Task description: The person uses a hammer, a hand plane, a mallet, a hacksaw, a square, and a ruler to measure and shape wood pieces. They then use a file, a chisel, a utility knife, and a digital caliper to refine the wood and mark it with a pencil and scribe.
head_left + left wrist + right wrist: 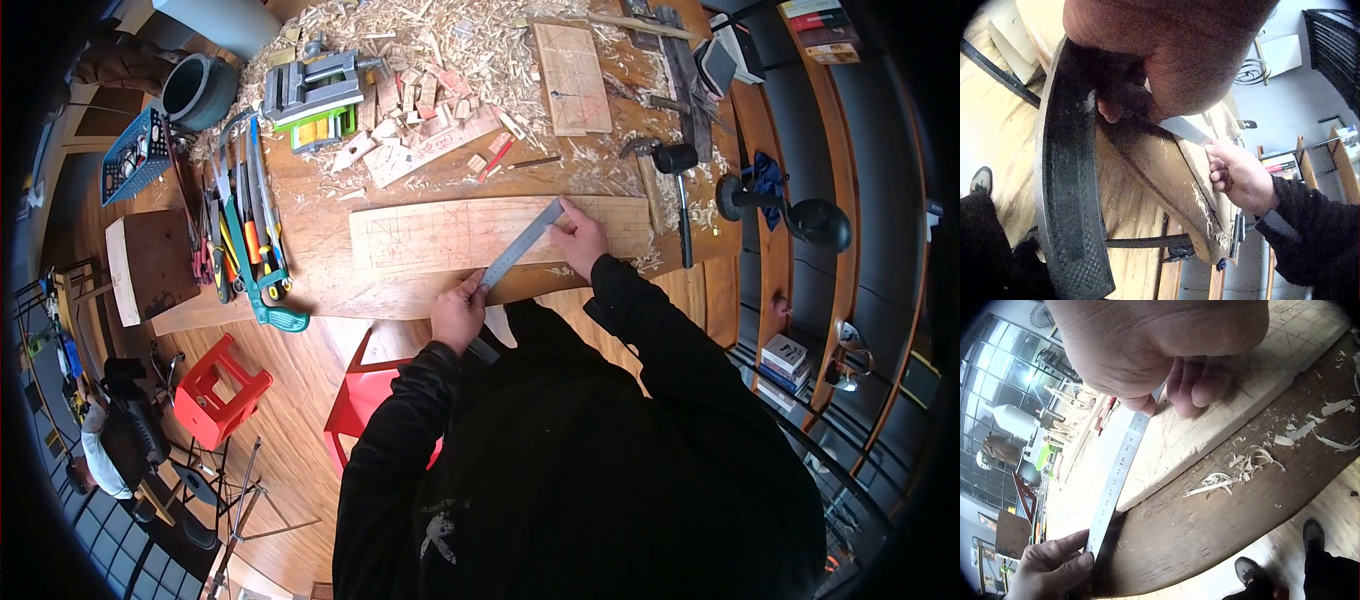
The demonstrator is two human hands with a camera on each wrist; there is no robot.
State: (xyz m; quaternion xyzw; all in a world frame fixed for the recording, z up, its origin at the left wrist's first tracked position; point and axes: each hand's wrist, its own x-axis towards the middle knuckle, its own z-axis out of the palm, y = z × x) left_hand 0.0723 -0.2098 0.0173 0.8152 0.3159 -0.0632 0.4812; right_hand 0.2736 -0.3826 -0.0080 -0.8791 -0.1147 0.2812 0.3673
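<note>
A steel ruler lies slantwise across a long pale board marked with pencil lines, its lower end past the board's near edge. My left hand pinches that lower end at the table edge, thumb on top. At the upper end my right hand pinches the ruler against the board. In the right wrist view the ruler shows its scale, with the left hand gripping the far end. The left wrist view shows the right hand holding the ruler's other end; the left fingertips are partly in shadow.
Behind the board lie wood offcuts, a grey vise, a second marked board and many shavings. Saws and files with a green-handled saw are at the left, a black-headed mallet at the right. A red stool stands on the floor.
</note>
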